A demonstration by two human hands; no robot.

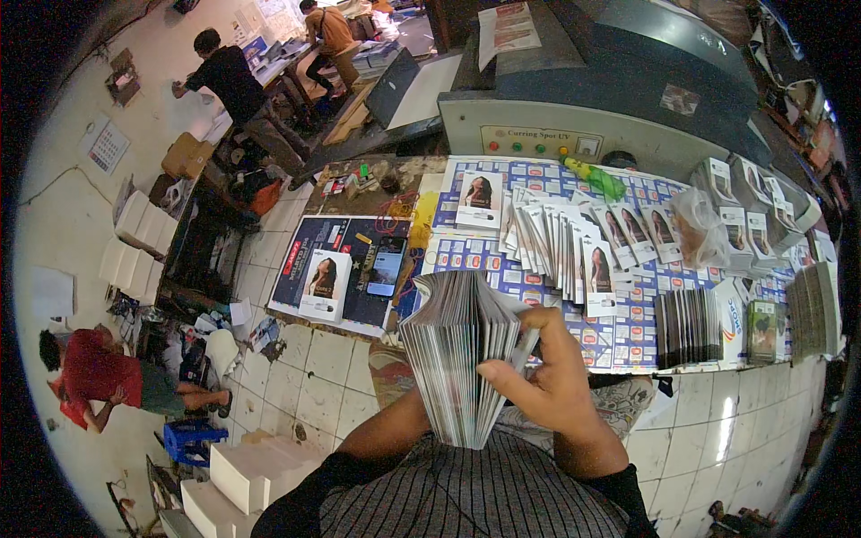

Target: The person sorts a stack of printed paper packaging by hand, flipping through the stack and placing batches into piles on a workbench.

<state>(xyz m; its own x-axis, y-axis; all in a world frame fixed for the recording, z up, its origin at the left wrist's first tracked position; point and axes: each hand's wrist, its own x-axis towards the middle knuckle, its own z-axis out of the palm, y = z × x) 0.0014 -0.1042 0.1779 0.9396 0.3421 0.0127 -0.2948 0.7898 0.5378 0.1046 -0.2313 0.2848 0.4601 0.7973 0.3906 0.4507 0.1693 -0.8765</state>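
Note:
In front of my chest stands a thick stack of printed cards (453,359), its edges fanned toward me. My right hand (552,372) is closed on the stack's right side, thumb pressed against the card edges and fingers behind. My left forearm (390,430) reaches behind the stack from the lower left; the left hand and its fingers are hidden there. Beyond lies a spread row of white cards (547,242) showing a person with long dark hair. To the left, a pile of similar cards (325,282) sits on a dark printed sheet (291,296), beside a lit phone (386,269).
The table has a blue patterned cover (628,350). On its right are an edge-on card row (689,327), a clear plastic bag (701,224) and bundled card stacks (753,202). A large grey machine (529,117) stands behind. Other people are at left, one in a red shirt (103,372).

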